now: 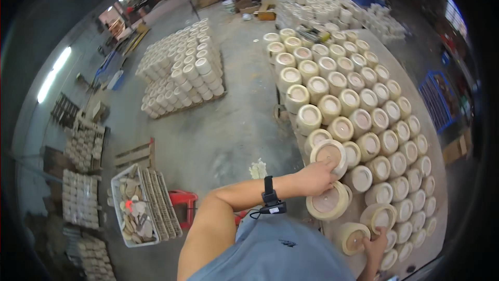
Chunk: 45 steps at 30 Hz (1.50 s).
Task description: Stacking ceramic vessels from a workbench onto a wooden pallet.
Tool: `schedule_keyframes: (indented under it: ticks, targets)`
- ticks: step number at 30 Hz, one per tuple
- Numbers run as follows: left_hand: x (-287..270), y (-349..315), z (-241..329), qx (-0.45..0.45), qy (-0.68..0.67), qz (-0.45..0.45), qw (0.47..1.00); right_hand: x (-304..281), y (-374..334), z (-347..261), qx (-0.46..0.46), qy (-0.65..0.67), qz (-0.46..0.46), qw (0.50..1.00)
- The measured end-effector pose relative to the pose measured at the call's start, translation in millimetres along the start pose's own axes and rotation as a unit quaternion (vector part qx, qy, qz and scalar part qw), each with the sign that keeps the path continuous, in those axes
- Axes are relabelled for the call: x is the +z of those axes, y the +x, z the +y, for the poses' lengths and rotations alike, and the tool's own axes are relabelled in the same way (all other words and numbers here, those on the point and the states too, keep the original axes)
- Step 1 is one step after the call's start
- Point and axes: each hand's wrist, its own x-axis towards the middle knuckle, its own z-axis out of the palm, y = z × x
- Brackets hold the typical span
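My left hand (316, 178), fingers closed, is at the near left edge of the table. It grips a cream, round plaster-like mould (325, 152) with a recessed pinkish face. A second such mould (326, 205) lies right below the same hand, touching or nearly touching its fingers. At the lower right, my right hand (376, 245) has its fingers bent over the rim of another mould (378, 213). Beside that hand sits one more round mould (352, 240), close to the thumb. The undersides of these pieces are hidden.
Rows of similar moulds (359, 121) cover the table (434, 187). Stacked cream cylinders (182, 65) stand on a pallet across the floor. To the left are a white crate (120, 213) of flat pieces and a red stool (183, 202). A blue rack (435, 102) stands at right.
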Motion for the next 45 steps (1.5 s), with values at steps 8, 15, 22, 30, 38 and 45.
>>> schedule_keyframes:
  ticks: [8,15,22,30,38,45]
  targets:
    - [-78,-135,-129,-0.103,0.174,0.062,0.977,85,63,-193,-0.080,-0.033,-0.071,0.994]
    - [-144,-256,-209,-0.295,0.196,0.095,0.930,201,117,-333,-0.160,-0.030,-0.196,0.967]
    - [-184,-360,-250,-0.467,0.187,0.198,0.841,330,174,-502,-0.303,-0.072,-0.333,0.890]
    - [-238,-447,-279,-0.673,0.172,0.266,0.668,510,209,-701,-0.467,-0.109,-0.435,0.762]
    - [-279,-528,-297,-0.784,0.163,0.323,0.505,657,169,-854,-0.570,-0.149,-0.503,0.633]
    - [-289,-626,-334,-0.814,0.123,0.365,0.435,771,87,-941,-0.584,-0.149,-0.557,0.572]
